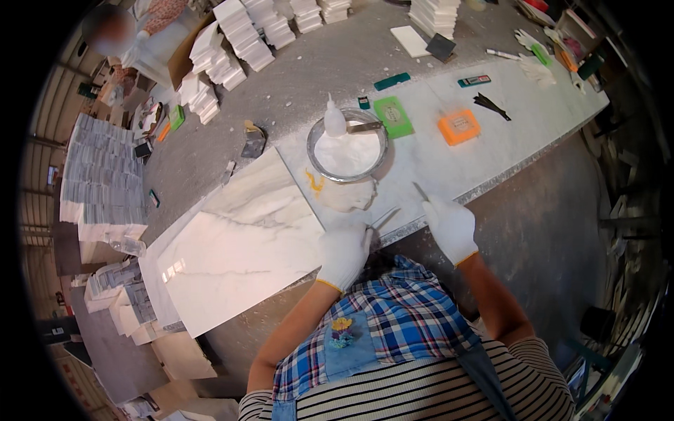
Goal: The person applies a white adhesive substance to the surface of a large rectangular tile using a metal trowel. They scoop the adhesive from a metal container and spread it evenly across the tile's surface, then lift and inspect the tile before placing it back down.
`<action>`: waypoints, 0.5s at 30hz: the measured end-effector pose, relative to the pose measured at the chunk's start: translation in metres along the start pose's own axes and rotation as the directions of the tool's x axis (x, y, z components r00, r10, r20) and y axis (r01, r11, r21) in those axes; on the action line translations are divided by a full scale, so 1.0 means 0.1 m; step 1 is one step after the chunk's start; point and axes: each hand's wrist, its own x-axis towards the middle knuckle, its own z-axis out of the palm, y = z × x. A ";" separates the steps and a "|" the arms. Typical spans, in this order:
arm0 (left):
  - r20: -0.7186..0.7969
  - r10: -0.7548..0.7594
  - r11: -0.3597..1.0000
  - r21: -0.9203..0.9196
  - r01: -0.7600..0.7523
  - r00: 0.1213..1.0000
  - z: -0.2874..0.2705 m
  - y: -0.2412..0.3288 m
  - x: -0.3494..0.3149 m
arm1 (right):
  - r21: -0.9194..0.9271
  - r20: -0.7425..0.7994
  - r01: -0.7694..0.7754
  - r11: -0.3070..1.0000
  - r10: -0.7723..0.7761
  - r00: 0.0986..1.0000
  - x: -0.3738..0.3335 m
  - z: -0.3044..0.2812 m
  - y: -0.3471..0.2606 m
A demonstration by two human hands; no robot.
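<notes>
Plainly, the person's gloved left hand (345,252) is closed on a slim blade (386,217), on the near side of the metal bowl (349,179). Nearer the person and right of that bowl, the gloved right hand (451,228) grips a thin strip (420,190), its tip poking past the fingers. I see the hands apart from each other. A marble slab (242,242) lies left of the bowl, close by the left hand; whether they touch, I cannot tell. White powder or paste fills the bowl, with a white bottle (334,121) standing in it. Just right of the bowl sits a green box (394,117); farther right, an orange box (458,128).
</notes>
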 end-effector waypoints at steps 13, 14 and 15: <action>0.599 -0.343 -0.207 -0.799 0.564 0.723 -0.47 -0.17 -0.24 | -0.049 0.058 0.196 0.979 -0.193 0.979 0.47 0.19 -0.47; 0.591 -0.357 -0.219 -0.806 0.551 0.723 -0.50 -0.20 -0.28 | -0.024 0.032 0.312 0.950 -0.311 0.950 0.48 0.24 -0.60; 0.583 -0.372 -0.231 -0.812 0.536 0.722 -0.53 -0.23 -0.33 | 0.021 0.024 0.371 0.928 -0.371 0.928 0.50 0.33 -0.72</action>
